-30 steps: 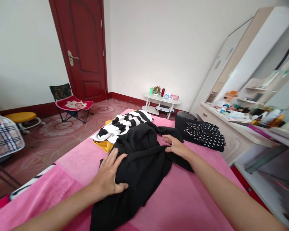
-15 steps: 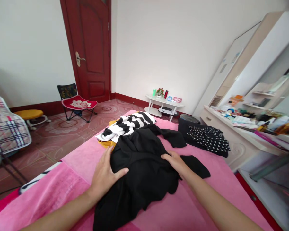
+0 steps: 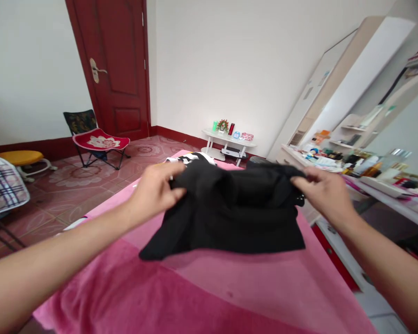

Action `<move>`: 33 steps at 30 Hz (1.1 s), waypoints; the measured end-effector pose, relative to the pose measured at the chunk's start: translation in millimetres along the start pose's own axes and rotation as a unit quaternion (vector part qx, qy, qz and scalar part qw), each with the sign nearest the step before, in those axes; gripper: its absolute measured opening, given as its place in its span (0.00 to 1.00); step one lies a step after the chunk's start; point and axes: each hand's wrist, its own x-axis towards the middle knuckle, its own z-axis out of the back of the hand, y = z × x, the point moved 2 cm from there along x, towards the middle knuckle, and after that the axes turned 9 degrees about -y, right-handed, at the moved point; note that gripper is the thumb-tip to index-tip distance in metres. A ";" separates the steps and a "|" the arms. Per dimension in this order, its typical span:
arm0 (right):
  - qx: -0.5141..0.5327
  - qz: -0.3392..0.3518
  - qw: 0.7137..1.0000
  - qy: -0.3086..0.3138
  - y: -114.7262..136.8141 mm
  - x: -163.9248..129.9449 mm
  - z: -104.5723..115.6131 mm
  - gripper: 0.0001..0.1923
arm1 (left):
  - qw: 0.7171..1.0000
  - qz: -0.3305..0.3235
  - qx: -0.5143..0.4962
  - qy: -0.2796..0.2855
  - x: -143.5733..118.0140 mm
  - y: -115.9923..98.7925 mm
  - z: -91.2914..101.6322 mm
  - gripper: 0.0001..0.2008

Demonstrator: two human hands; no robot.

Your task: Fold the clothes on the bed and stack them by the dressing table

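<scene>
Nearest the person lies a pink plush blanket (image 3: 202, 297), its near part a deeper pink than the rest. Above its middle, a soft black fabric garment (image 3: 226, 218) is held up between the two hands, its slack body hanging toward the near side. Its lower edge spans much of the blanket's width; whether that edge touches the blanket or hangs just clear is hard to judge.

The work in hand looks like holding the garment up and spread by its two sides. As a judgement, the next move calls for both grips to stay firm and level, so that the loose cloth does not twist or bunch.

The left hand (image 3: 162, 185), toward the blanket's left edge, is closed on the garment's upper left part, thumb and fingers pinching the cloth. The right hand (image 3: 322, 188), out by the blanket's right edge, is curled tight on the upper right end, thumb on the near side. The hands are well apart, and the cloth between them sags in blurred folds.

Behind the garment, near the blanket's far left corner, shows part of a black-and-white striped cloth (image 3: 195, 158). Farther off, a red fabric folding chair (image 3: 101, 143) with a pale flower stands left of a low white oval table (image 3: 216, 134), before a dark red panelled door (image 3: 113, 74).
</scene>
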 end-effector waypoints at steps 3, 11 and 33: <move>0.017 0.066 0.977 -0.201 22.7 5.5 19.4 0.09 | 0.983 -0.040 -0.018 -0.178 39.9 -9.4 31.8 0.07; 0.052 -0.147 0.852 0.500 -77.2 -98.1 -9.0 0.19 | 0.921 -0.105 0.013 0.375 -49.3 50.6 7.7 0.02; -0.137 0.059 0.938 0.311 -85.5 -41.3 -118.8 0.49 | 0.955 0.012 0.068 0.287 -43.4 89.2 -43.6 0.22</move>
